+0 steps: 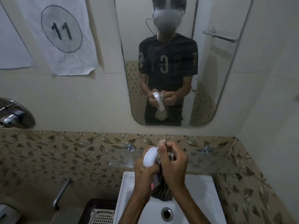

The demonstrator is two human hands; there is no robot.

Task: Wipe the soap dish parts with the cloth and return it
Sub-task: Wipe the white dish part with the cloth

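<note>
Head view: I see my left hand (142,173) gripping the white soap dish part (150,157), long axis upright; my right hand (174,165), just right, presses the striped cloth (161,191) against it, above the sink (200,191).

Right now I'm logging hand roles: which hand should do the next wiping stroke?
Right. The right hand grips the cloth against the white soap dish part; the left hand holds that part and probably just steadies it.

My forearms (191,202) are bare at the bottom of the frame. In the mirror (218,94), upper centre, I wear a dark short-sleeved T-shirt (168,62) with pale lettering, a white headset (168,16) and a thin cable (149,25).
</note>
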